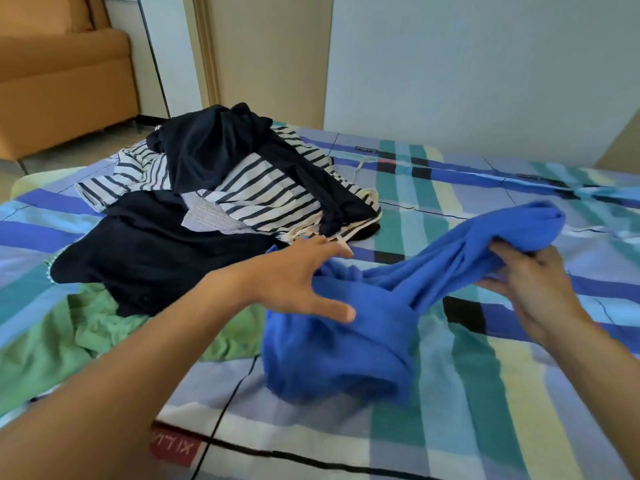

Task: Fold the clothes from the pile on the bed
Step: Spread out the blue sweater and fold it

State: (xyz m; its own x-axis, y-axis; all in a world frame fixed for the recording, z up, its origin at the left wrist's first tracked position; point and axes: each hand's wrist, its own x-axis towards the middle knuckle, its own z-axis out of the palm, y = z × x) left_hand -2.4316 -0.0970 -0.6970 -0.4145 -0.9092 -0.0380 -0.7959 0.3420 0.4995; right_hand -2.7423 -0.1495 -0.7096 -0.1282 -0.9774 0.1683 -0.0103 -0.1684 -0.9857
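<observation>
Left arm comes in from the near left corner of the bed (485, 393), forearm straight. Your left hand (294, 275) is palm down over the blue garment (346, 351), fingers (329, 248) spread wide, thumb resting on the cloth. Your right hand (530, 282) comes in from the near right edge, fingers curled round one bunched end of the same garment and holding it off the sheet. The rest lies heaped mid-bed, toward the near edge.

Count:
- One blue garment.
- One green garment (52, 341) at the left edge.
- One striped garment (270, 192).
- Dark navy cloth (166, 251), in two masses; cannot tell if one piece or two.

The pile (207, 188) sits toward the far left corner.
</observation>
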